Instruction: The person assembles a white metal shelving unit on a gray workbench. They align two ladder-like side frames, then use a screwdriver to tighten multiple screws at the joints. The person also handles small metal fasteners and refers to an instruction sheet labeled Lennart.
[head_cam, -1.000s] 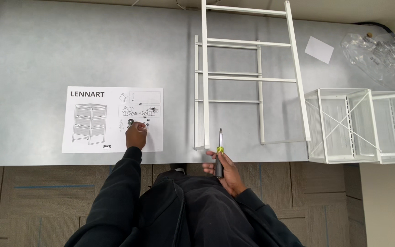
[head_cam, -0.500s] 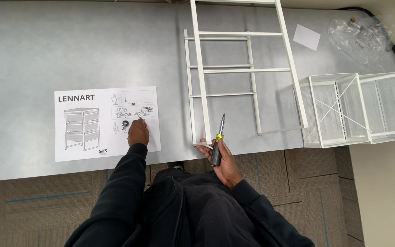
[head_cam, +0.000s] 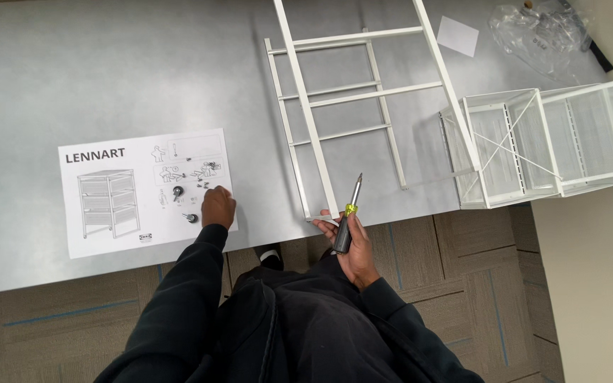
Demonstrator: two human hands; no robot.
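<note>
Fingers (head_cam: 335, 225) grip screwdriver (head_cam: 348, 218); left hand (head_cam: 218, 207) on instruction sheet (head_cam: 147, 190)

The white ladder-like frame (head_cam: 352, 92) runs out past the top edge, so its upper end is not seen. The wire basket unit (head_cam: 555, 138) is cut off at the right edge. The clear plastic bag (head_cam: 540, 28) is clipped by the top edge, and its contents are too small to tell. Small dark parts (head_cam: 182, 204) on the instruction sheet (head_cam: 143, 191) are too small to identify. The left hand (head_cam: 218, 207) covers part of that sheet, its fingers curled under. The bench (head_cam: 108, 78) leaves the picture at top and left.
</note>
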